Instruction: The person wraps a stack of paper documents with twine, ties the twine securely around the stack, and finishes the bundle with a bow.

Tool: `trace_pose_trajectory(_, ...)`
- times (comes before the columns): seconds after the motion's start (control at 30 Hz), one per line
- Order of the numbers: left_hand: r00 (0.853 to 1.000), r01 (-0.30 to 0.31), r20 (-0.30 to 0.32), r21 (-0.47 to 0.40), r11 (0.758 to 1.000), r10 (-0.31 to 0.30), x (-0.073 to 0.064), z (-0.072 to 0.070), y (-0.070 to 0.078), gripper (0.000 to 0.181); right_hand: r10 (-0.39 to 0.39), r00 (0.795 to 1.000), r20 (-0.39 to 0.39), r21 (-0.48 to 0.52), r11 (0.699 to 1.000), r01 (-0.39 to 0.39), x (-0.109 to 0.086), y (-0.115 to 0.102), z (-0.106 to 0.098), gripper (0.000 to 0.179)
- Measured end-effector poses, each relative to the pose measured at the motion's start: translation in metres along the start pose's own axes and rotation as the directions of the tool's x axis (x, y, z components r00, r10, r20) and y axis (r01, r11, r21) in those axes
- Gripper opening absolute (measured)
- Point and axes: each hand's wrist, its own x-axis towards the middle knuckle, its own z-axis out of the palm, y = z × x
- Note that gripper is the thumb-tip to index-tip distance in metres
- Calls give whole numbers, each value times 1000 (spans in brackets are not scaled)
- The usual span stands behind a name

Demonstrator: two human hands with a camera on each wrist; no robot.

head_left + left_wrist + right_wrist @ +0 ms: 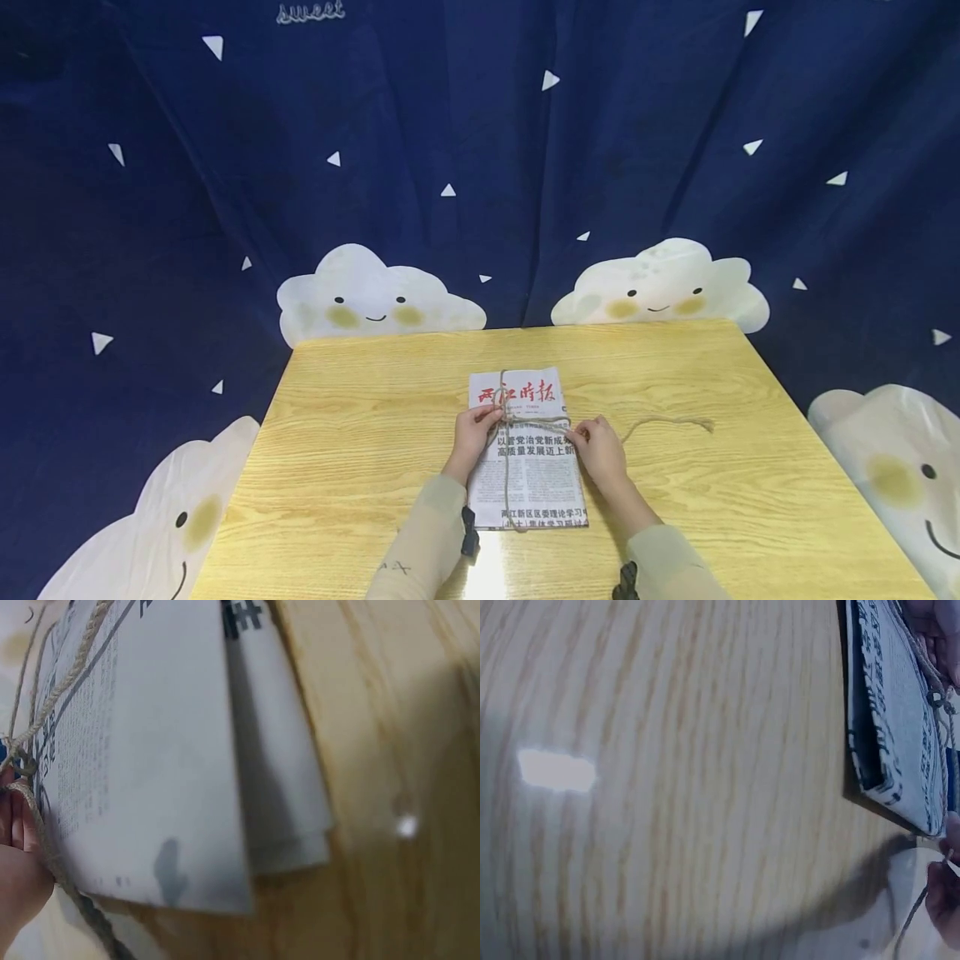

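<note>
A folded newspaper (536, 492) lies flat near the table's middle, with red characters across its top. Brown twine (507, 483) runs lengthwise over it and crosses itself at a knot (27, 762) in the upper part. My left hand (469, 437) pinches the twine beside that knot, at the paper's left side. At the right edge, my right hand (602, 454) pinches a strand drawn sideways from the knot between thumb and fingertips. The twine's loose tail (667, 419) trails past the right hand and ends in a frayed tip. In the right wrist view, the newspaper's folded edge (874, 761) shows its thickness.
The light wooden table (360, 417) extends around the newspaper. Behind and beside it hangs a dark blue curtain (480, 125) with white triangles and smiling clouds. Dark bands (469, 533) sit at the wrists over pale sleeves.
</note>
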Motion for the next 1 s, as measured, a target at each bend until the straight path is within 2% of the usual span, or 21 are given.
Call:
trace_pose_trajectory(0.07, 1000, 8, -2, -12, 1000, -8, 0, 0, -1, 25, 63, 997, -35, 87, 994, -60, 0, 0, 1, 18)
trace_pose_trajectory(0.13, 1000, 22, -4, -16, 1000, -23, 0, -1, -1, 25, 140, 986, -89, 189, 975, -121, 1, 0, 2, 19)
trace_pose_trajectory(0.17, 999, 36, -4, -17, 999, -36, 0, -1, -1, 25, 189, 975, -116, 254, 955, -155, 2, -1, 3, 18)
trace_pose_trajectory(0.23, 998, 61, -4, -15, 998, -61, 0, -1, -2, 25, 296, 941, -166, 371, 902, -219, 4, -1, 6, 18)
trace_pose_trajectory(0.33, 996, 87, 6, -20, 996, -87, 0, -2, -3, 25, 445, 873, -199, 521, 803, -291, 9, -4, 9, 14)
trace_pose_trajectory(0.4, 996, 94, 13, -26, 995, -93, 0, -3, -5, 26, 536, 820, -201, 594, 732, -333, 12, -8, 11, 20)
trace_pose_trajectory(0.5, 996, 89, 20, -25, 996, -89, 0, -4, -7, 27, 652, 744, -145, 713, 590, -378, 18, -15, 10, 41)
trace_pose_trajectory(0.6, 996, 86, 23, -19, 996, -85, -1, -4, -8, 27, 731, 681, -47, 800, 436, -412, 23, -16, 8, 58)
trace_pose_trajectory(0.67, 996, 81, 28, -20, 996, -81, -1, -4, -10, 26, 757, 654, 14, 828, 358, -431, 25, -14, 6, 62)
trace_pose_trajectory(0.73, 997, 74, 27, -26, 997, -73, -1, -4, -11, 26, 776, 629, 55, 847, 297, -441, 27, -10, 4, 63)
trace_pose_trajectory(0.87, 998, 60, 20, -29, 998, -59, -1, -3, -11, 26, 809, 579, 102, 905, 166, -391, 32, -6, -2, 62)
trace_pose_trajectory(0.97, 998, 65, 20, -32, 997, -64, -1, -3, -10, 26, 829, 548, 108, 946, 84, -314, 34, -3, -5, 60)
trace_pose_trajectory(1.0, 997, 73, 21, -35, 997, -73, -2, -3, -10, 26, 835, 538, 110, 950, 71, -305, 34, -3, -6, 58)
